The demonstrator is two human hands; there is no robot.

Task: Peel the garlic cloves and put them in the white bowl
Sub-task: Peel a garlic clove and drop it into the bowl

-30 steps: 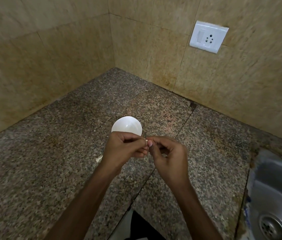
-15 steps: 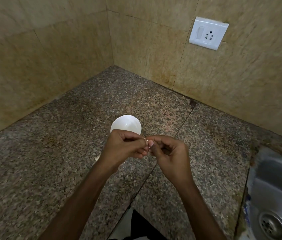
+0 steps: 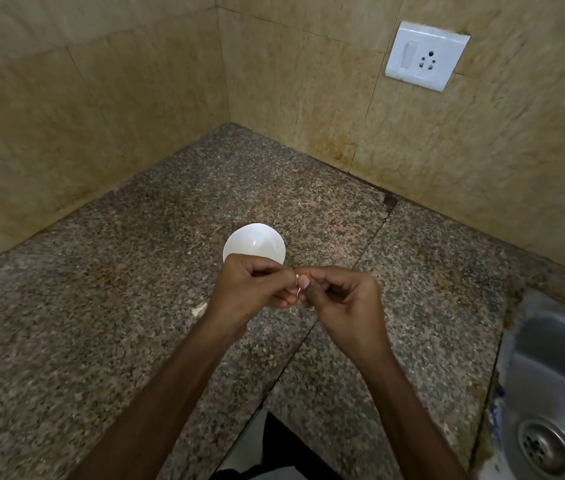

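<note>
Both forearms reach in from the near edge and converge over the middle of the granite counter [image 3: 101, 306]. There I see the left hand [image 3: 249, 289] and right hand [image 3: 343, 299] meeting fingertip to fingertip, backs up and fingers curled inward. Between them sits the garlic clove [image 3: 297, 288], almost wholly hidden. All I can make out is a thin pale sliver whose visible edge runs near to far, and I cannot tell which end is the tip. Each grip is narrow, with both hands' thumbs and curled fingers pinched on the clove and one right fingernail pressed against its right side. The clove is held above the counter, just on the near side of the white bowl [image 3: 256, 242], whose near rim is covered by the left hand's knuckles. The bowl stands upright, and the part of its inside that I can see shows only a glint of light. A pale scrap of peel [image 3: 199, 310] lies on the counter just left of the left wrist. A steel sink [image 3: 558, 393] sits at near right, and a white wall socket [image 3: 426, 55] is on the tiled wall at far right.
</note>
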